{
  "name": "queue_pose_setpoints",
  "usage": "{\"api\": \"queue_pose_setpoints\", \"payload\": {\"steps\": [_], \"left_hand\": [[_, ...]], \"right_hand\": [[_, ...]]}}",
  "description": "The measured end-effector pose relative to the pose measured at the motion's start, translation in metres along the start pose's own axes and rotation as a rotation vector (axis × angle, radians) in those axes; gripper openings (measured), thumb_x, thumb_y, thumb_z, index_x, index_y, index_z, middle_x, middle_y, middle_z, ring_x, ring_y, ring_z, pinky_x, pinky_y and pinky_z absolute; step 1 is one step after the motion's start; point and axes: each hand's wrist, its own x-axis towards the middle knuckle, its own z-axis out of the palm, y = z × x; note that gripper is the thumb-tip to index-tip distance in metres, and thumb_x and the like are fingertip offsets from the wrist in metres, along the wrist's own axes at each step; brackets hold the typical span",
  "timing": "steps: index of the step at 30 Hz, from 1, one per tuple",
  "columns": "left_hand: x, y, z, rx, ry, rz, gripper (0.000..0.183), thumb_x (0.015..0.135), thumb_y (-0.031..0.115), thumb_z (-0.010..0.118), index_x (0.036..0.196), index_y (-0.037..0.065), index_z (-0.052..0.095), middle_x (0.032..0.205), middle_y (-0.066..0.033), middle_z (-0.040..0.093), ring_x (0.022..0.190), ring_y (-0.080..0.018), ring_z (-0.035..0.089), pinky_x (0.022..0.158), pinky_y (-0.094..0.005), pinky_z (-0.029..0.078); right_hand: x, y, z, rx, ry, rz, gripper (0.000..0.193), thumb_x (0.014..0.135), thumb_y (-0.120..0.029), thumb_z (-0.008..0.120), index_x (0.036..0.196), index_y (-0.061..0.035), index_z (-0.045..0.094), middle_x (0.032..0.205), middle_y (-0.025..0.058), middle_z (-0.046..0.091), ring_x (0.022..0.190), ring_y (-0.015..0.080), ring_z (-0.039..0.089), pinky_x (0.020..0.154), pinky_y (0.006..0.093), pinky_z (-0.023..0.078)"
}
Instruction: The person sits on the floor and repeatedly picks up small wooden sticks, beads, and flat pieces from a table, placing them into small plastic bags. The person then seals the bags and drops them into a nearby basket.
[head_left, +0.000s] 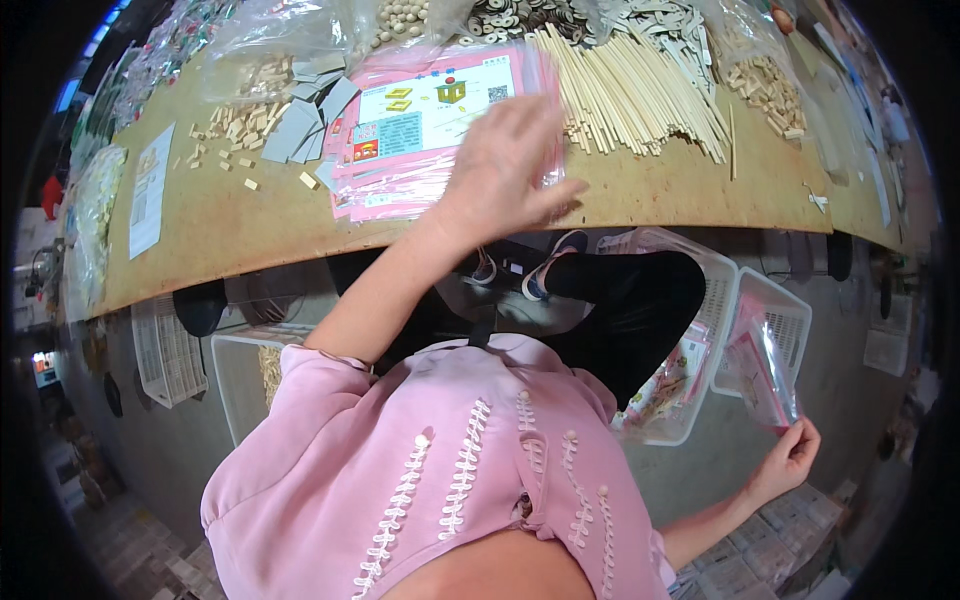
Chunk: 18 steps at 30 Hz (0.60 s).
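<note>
Nearest us, right hand (788, 462) out at the side, thumb and fingers pinched together on the end of a clear-and-pink bag (768, 375). The bag lies across the small white basket (798, 318) below the table; we can't tell what's inside. Beside it, a bigger white crate (724, 298) holds printed packets (680, 370). Next, at the table's (250, 230) near edge, around the middle: stack of pink packets (400, 130). Left hand (500, 165) is over its right side, blurred, thumb and fingers apart; contact unclear. Farther back: grey plates (310, 120) and wooden blocks (250, 125) toward the left corner, sticks (630, 90) right of the stack, dark rings (530, 20) by the far edge. Progress, our judgement: some packets are set aside, held bag not yet released, stack and loose piles still left.
</note>
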Motion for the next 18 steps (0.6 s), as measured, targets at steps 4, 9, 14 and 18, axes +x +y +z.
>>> {"api": "queue_pose_setpoints", "payload": {"steps": [4,9,14,18], "left_hand": [[-0.008,-0.027,0.0,0.196,-0.197,-0.197,0.082,0.085,0.046,0.081,0.148,0.003,0.051,0.125,-0.0243,0.064,0.115,-0.043,0.061,0.099,-0.0524,0.049],[-0.012,-0.026,-0.001,0.088,-0.101,-0.34,0.031,0.096,0.022,0.068,0.121,0.003,0.072,0.109,-0.0175,0.07,0.104,-0.0374,0.066,0.09,-0.0461,0.054],[-0.018,-0.034,0.001,0.01,-0.041,-0.409,0.02,0.096,0.016,0.07,0.11,0.004,0.076,0.096,-0.0146,0.071,0.086,-0.0312,0.069,0.078,-0.0394,0.056],[-0.025,-0.038,-0.002,-0.249,0.105,-0.548,0.014,0.09,0.017,0.074,0.098,0.006,0.077,0.084,-0.0118,0.07,0.081,-0.031,0.069,0.076,-0.0431,0.056]], "right_hand": [[-0.029,0.073,0.027,-0.532,-0.292,0.006,0.018,0.097,-0.013,0.064,0.11,-0.0012,0.07,0.096,0.0185,0.074,0.086,0.0321,0.072,0.079,0.043,0.056],[-0.072,0.048,0.119,-0.138,-0.61,0.128,0.016,0.101,-0.011,0.064,0.111,-0.0003,0.071,0.093,0.0202,0.074,0.084,0.0267,0.073,0.078,0.0378,0.056],[-0.056,-0.081,0.185,0.349,-0.826,0.087,0.017,0.103,-0.005,0.06,0.11,0.0027,0.073,0.095,0.012,0.078,0.082,0.0158,0.074,0.076,0.0293,0.058],[-0.044,-0.162,0.217,0.654,-1.104,0.046,0.023,0.109,-0.016,0.058,0.106,0.0023,0.072,0.092,0.007,0.077,0.074,0.0097,0.07,0.068,0.0226,0.053]]}}
